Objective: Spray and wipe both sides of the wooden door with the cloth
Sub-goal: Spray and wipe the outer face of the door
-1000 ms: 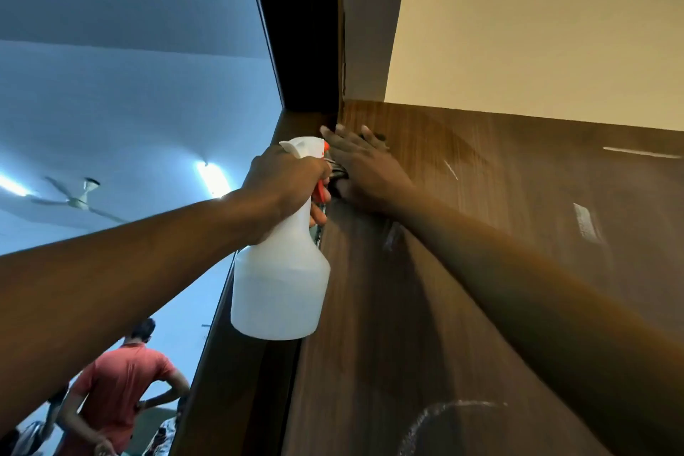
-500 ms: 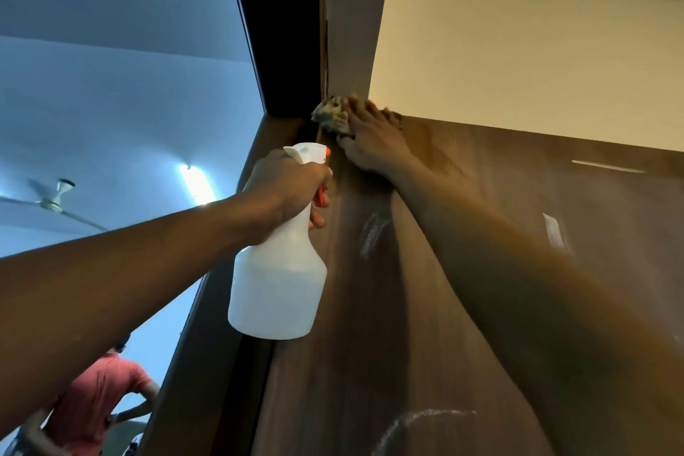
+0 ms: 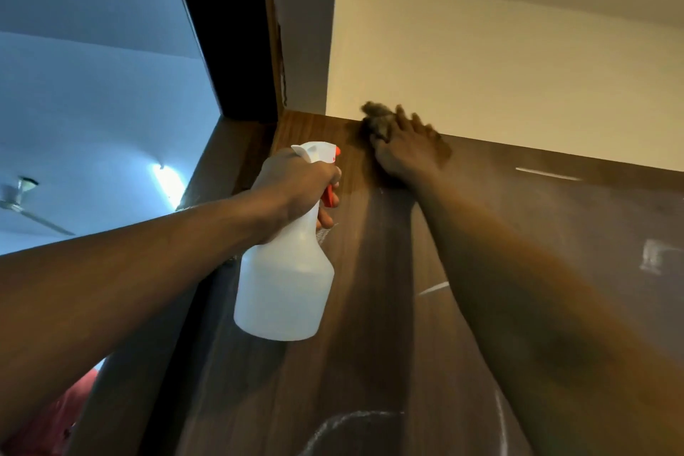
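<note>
I look up along the brown wooden door [image 3: 370,326]. My left hand [image 3: 296,181] grips the neck of a white spray bottle [image 3: 285,289] with an orange trigger, held just in front of the door's left part. My right hand [image 3: 407,152] reaches up to the door's top edge. Its fingers lie straight and press a grey cloth [image 3: 375,118] against the wood; the hand and cloth are blurred. Part of the cloth sticks out to the left of the fingers. White streaks and smears show on the door face.
The dark door frame [image 3: 229,48] rises at the left of the door. A cream wall [image 3: 481,67] stands above the door's top edge. Through the opening I see a ceiling fan [image 3: 22,192], a lamp [image 3: 168,181] and a red-clothed person [image 3: 74,407] at lower left.
My right hand has slid the cloth up to the door's top edge and then rightward along it. My left hand keeps hold of the bottle, and my view has shifted.
</note>
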Demonstrator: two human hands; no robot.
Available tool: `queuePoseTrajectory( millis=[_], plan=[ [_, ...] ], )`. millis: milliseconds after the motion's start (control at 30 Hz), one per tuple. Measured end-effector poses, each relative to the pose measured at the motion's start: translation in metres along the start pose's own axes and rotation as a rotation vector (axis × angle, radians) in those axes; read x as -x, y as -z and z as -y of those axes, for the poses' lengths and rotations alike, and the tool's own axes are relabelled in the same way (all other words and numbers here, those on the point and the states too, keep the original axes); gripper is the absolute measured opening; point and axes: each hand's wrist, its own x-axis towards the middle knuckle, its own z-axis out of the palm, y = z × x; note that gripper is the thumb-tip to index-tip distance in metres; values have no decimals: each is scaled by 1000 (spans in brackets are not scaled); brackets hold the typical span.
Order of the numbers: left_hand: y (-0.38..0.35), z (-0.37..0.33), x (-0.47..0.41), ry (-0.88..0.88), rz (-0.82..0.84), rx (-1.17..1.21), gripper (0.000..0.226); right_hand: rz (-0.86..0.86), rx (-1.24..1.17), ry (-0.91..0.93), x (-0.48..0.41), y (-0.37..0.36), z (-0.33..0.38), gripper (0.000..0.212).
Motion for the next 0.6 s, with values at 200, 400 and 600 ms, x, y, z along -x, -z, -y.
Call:
queuePoseTrajectory(
  millis=[200,400,600],
  plan=[
    [-34,-16,6,19,20,5,25,31,36,283,71,-9,-34,64],
    [-69,-28,3,27,33,14,22,-41,-7,-34,55,9,-134,64],
    [-103,-47,-2,8,25,-26,23,-17,12,-65,18,22,-140,65]
  ],
)
